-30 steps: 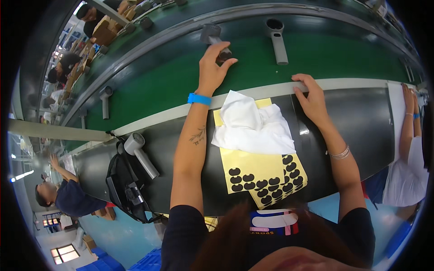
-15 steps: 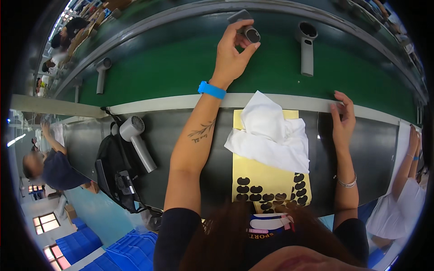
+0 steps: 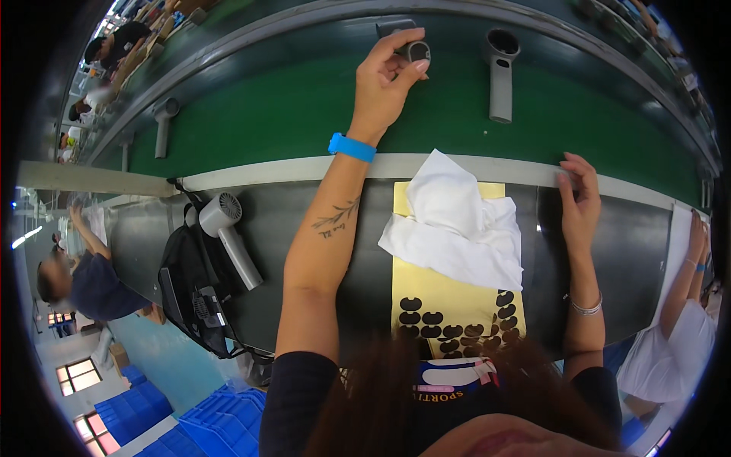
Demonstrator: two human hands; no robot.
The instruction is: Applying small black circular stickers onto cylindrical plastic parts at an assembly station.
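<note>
A worker's left hand (image 3: 388,72) closed around a grey handheld hair dryer (image 3: 407,47) at the far edge of the green conveyor belt (image 3: 289,114), apparently mid-pickup and needing a firm lift, while the right hand (image 3: 580,202) rested open-fingered on the belt's pale near edge.

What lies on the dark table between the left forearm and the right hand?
In the head view, a crumpled white cloth lies there, on a yellow sheet of black stickers, between the left forearm and the right hand.
</note>
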